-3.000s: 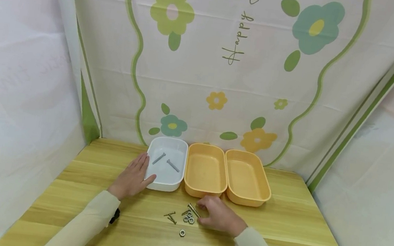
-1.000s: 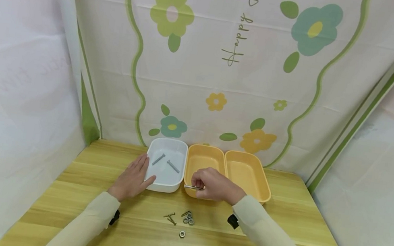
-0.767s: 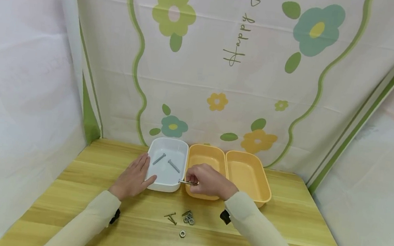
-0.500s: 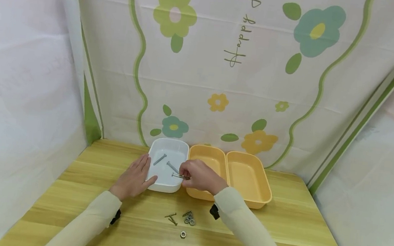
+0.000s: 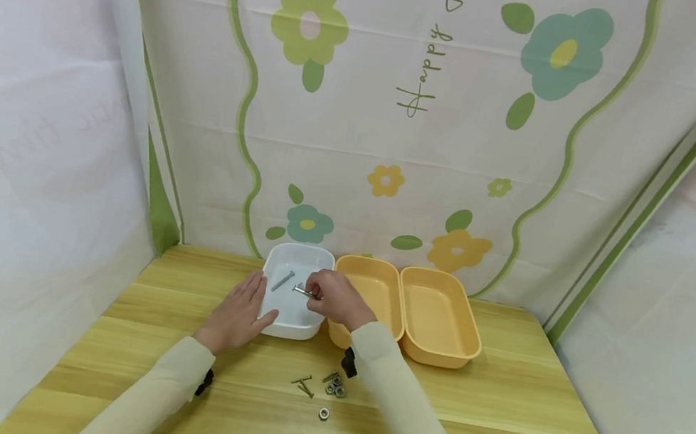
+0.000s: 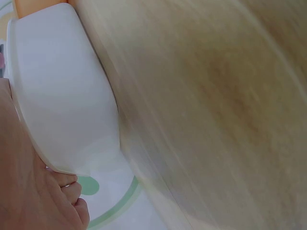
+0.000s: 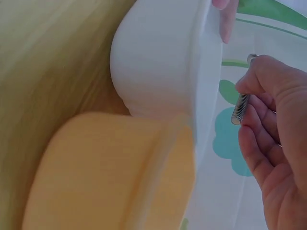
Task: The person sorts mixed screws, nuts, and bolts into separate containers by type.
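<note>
My right hand (image 5: 341, 301) pinches a silver bolt (image 5: 302, 290) above the white tray (image 5: 286, 332). In the right wrist view the bolt's threaded end (image 7: 239, 111) sticks out below the thumb, and its head shows beyond it. Inside the white tray lies another bolt (image 5: 282, 281); one more there is mostly hidden behind the held bolt and the fingers. My left hand (image 5: 235, 315) rests on the tray's left rim, fingers straight and thumb over the front edge. In the left wrist view the fingers (image 6: 72, 191) lie along the tray's outside.
Right of the white tray stand a middle orange tray (image 5: 374, 266) and a right orange tray (image 5: 438, 360), side by side against the curtain. Nearer on the wooden table lie small brass-coloured screws (image 5: 305, 389), a cluster of nuts (image 5: 339, 391) and a single nut (image 5: 324, 413).
My right hand has picked the bolt up from beside the nuts and carried it up and left, past the middle orange tray, over the white tray. My left hand has stayed put.
</note>
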{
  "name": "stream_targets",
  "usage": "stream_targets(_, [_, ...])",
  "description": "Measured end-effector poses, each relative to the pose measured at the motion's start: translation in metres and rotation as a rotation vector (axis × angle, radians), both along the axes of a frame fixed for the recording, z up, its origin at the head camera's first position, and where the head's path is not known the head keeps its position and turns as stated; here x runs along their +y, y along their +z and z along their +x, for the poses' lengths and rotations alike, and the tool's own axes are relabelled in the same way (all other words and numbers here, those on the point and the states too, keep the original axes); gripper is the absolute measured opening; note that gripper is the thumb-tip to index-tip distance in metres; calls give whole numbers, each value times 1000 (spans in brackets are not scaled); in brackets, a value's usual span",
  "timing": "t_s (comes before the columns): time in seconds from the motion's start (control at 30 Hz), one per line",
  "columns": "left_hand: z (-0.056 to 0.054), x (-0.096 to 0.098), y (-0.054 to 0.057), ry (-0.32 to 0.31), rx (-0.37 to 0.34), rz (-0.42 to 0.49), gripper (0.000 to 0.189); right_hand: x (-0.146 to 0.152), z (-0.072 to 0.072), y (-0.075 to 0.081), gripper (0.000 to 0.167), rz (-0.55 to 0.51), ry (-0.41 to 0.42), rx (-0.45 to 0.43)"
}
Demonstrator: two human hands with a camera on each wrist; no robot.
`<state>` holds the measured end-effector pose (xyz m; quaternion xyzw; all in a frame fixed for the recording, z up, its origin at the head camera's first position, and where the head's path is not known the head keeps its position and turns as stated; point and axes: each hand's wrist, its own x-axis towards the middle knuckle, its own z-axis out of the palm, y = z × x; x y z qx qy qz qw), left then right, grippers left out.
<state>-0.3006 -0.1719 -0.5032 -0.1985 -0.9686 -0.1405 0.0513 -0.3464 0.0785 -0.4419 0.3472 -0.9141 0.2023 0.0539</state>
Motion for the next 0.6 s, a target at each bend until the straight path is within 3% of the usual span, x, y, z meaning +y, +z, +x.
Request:
stream_targets(0.23, [1,2,3,-7,17,-7,84,-11,0,-12,9,-6,-31,-27])
stream_targets(0.43, [3,1,5,-1,18,-17,83,-16,2,-18,10,4,-22,0])
stream_targets(0.6, [4,1,5,-4,20,-16,83,-14,2,-20,27,-33,-27,11])
